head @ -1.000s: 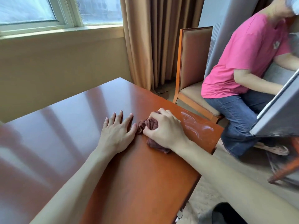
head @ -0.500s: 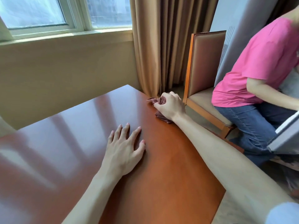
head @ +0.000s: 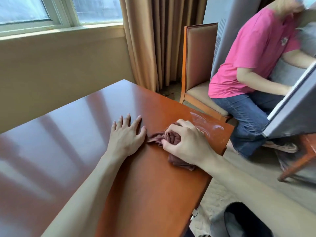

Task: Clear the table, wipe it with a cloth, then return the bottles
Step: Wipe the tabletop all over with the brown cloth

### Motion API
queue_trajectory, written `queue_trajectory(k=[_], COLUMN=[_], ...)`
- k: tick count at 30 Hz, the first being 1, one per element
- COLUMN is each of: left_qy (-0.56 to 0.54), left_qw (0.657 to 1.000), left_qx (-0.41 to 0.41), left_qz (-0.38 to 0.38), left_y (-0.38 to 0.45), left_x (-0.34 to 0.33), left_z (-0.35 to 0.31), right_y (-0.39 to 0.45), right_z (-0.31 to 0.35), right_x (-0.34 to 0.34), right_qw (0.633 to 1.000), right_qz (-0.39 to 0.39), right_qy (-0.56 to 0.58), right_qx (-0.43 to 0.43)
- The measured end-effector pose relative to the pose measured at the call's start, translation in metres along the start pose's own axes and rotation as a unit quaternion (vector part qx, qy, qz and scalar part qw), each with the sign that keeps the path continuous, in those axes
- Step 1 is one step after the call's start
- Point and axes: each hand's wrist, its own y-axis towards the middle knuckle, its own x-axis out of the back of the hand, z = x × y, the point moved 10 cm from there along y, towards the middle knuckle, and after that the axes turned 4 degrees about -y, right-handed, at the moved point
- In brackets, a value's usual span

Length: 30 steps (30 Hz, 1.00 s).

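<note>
Here, a glossy reddish-brown table [head: 71,134] fills the lower left of the frame, below a window [head: 51,12] and tan curtains [head: 145,40]. One maroon cloth [head: 171,139] lies bunched at centre, near the table's right edge, gripped by the right hand [head: 186,142], fingers curled round it. The left hand [head: 127,135] rests flat beside it, fingers spread, thumb touching the cloth. One chair [head: 198,62] stands beyond the edge, upper right, where a second person [head: 253,53] in pink sits.

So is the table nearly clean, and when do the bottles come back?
Clearing looks done: no bottles on the table. Wiping is under way: the right hand grips the cloth near wet streaks, while the left hand rests flat. Returning the bottles is left.
</note>
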Motion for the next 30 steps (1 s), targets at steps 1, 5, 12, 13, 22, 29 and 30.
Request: queue_trajectory(k=[1, 5, 12, 13, 22, 29, 30], left_qy=[0.0, 0.003, -0.008, -0.01, 0.008, 0.01, 0.007], left_qw=[1.0, 1.0, 0.999, 0.999, 1.0, 1.0, 1.0], left_qx=[0.0, 0.0, 0.007, 0.009, 0.006, -0.003, 0.0], left_qz=[-0.001, -0.012, -0.043, -0.039, -0.014, -0.004, -0.006], left_y=[0.0, 0.003, 0.005, 0.004, 0.0, -0.002, -0.002], left_x=[0.0, -0.001, 0.002, 0.002, 0.003, 0.003, 0.003], left_z=[0.001, 0.003, 0.005, 0.005, 0.001, 0.0, 0.001], right_y=[0.022, 0.122, 0.251, 0.255, 0.076, -0.002, 0.018], right_z=[-0.011, -0.061, -0.114, -0.114, -0.011, 0.022, 0.011], right_x=[-0.006, -0.033, -0.07, -0.071, -0.024, -0.005, -0.009], right_qw=[1.0, 0.996, 0.986, 0.986, 0.999, 0.999, 1.0], right_qz=[-0.007, -0.031, -0.039, -0.041, -0.027, 0.009, 0.004], right_qy=[-0.009, -0.045, -0.039, -0.038, -0.016, 0.017, 0.004], right_qx=[-0.012, -0.072, -0.157, -0.16, 0.003, 0.044, 0.031])
